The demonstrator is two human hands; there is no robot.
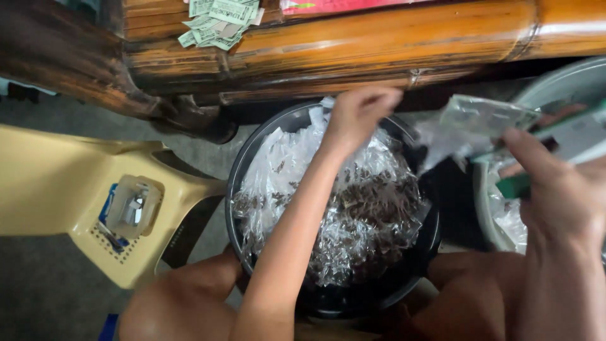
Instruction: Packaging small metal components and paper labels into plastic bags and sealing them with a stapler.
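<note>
A black round basin (243,170) sits between my knees, filled with several small clear plastic packets (366,208) of dark brown bits. My left hand (360,113) reaches over the far side of the basin, fingers curled down among the packets; whether it grips one is hidden. My right hand (562,189) is at the right, closed on a green-and-white tool (555,142) pressed against a clear plastic packet (480,120) held above the basin's right rim.
A thick bamboo table frame (379,44) runs across the top, with a pile of small printed paper slips (218,22) on it. A cream plastic chair (69,189) stands left, holding a small clear container (132,205). A grey basin (562,88) with more packets is at right.
</note>
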